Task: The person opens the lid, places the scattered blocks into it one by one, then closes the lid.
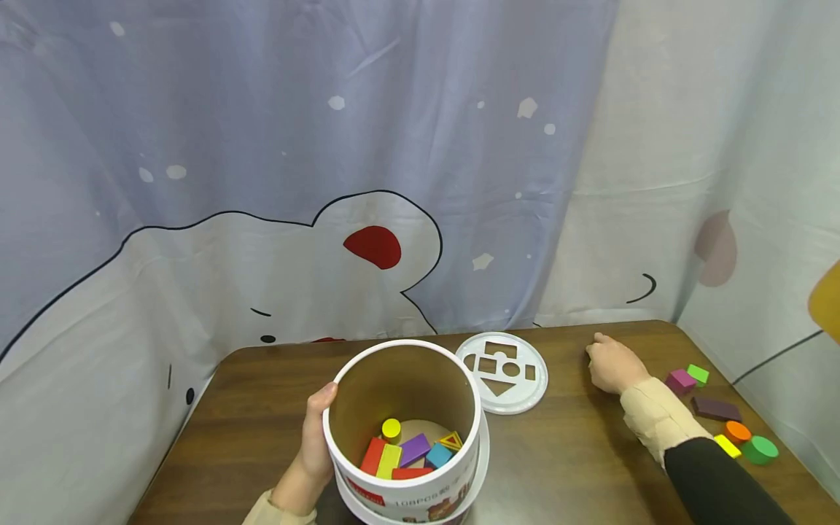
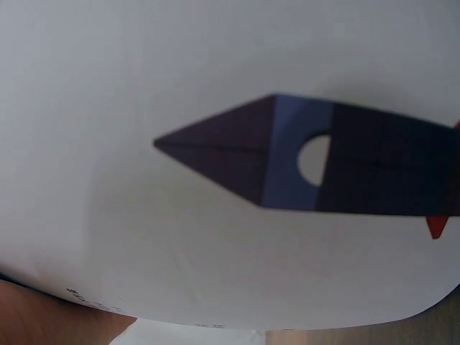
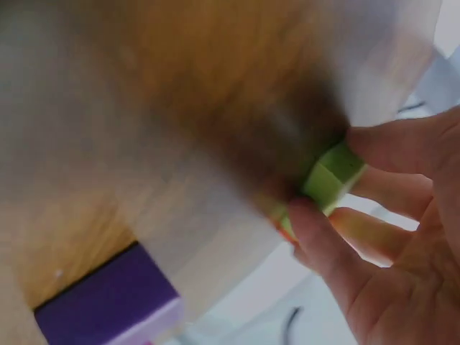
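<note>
My left hand [image 1: 315,441] grips the rim of a white round bucket [image 1: 407,379], its opening tilted toward me. Inside lie several blocks, among them a yellow cylinder [image 1: 391,430], a purple block [image 1: 414,449] and a blue block [image 1: 438,456]. The left wrist view is mostly filled by the bucket's printed outer wall [image 2: 180,266]. Far out over the table's right part is my right hand [image 1: 615,366]. In the right wrist view its thumb and fingers pinch a green block [image 3: 334,176], which the hand hides in the head view. Something orange shows blurred beside that block.
A white lid [image 1: 525,397] with shaped holes lies behind the bucket on the wooden table [image 1: 262,408]. Along the right edge are a magenta block [image 1: 680,381], a dark block [image 1: 717,408], an orange cylinder [image 1: 738,432] and a green cylinder [image 1: 760,450]. Curtains hang behind.
</note>
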The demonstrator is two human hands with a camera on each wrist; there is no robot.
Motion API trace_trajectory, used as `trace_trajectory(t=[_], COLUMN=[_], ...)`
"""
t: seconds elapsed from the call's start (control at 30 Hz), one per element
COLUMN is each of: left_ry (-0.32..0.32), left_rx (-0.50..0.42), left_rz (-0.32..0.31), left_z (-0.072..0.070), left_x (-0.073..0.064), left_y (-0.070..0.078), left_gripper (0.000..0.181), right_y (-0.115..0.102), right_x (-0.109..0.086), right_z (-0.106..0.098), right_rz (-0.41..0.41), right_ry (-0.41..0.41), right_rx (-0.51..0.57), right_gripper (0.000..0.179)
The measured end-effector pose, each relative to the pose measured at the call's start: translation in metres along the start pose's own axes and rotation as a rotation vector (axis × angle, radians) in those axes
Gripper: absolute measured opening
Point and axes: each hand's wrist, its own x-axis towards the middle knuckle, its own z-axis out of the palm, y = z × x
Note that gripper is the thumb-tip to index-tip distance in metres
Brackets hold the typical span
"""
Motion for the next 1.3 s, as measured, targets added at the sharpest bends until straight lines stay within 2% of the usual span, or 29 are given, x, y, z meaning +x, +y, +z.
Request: trace_trajectory(t=[0.1,0.17,0.43,0.63,0.73,0.93,0.97,1.07,1.2,1.3], left_ry=[0.003,0.004,0.012,0.011,0.012,0.004,0.002,0.006,0.02,0.011], left_rx=[0.007,0.016,0.042,0.048,0.04,0.036,0.039,0.05,0.062,0.065], left_rz=[0.0,-0.003,-0.014,-0.014,-0.014,-0.007,-0.006,-0.006,-0.005,0.008], left_z=[0.001,0.002,0.007,0.008,0.007,0.007,0.007,0.006,0.01,0.015], left_x=[0.001,0.001,0.0,0.0,0.0,0.0,-0.001,-0.001,-0.002,-0.002], left_y=[0.002,0.003,0.009,0.008,0.006,0.006,0.007,0.007,0.011,0.016], left_gripper=[0.057,0.058,0.058,0.058,0.059,0.058,0.058,0.058,0.059,0.059], right_y=[-0.015,-0.025,-0.061,-0.078,-0.086,-0.101,-0.104,-0.116,-0.137,-0.153], right_x=[-0.012,-0.019,-0.043,-0.052,-0.059,-0.065,-0.064,-0.06,-0.054,-0.052], right_z=[-0.001,-0.002,-0.009,-0.014,-0.016,-0.025,-0.029,-0.047,-0.077,-0.099], right_rz=[-0.066,-0.097,-0.192,-0.196,-0.18,-0.095,-0.082,-0.097,-0.17,-0.224], right_ry=[0.067,0.085,0.1,0.065,0.059,0.012,0.021,0.123,0.286,0.368], right_rx=[-0.034,-0.049,-0.075,-0.029,0.018,0.14,0.165,0.233,0.305,0.366], right_gripper=[0.013,0.011,0.027,0.047,0.051,0.056,0.056,0.054,0.045,0.041])
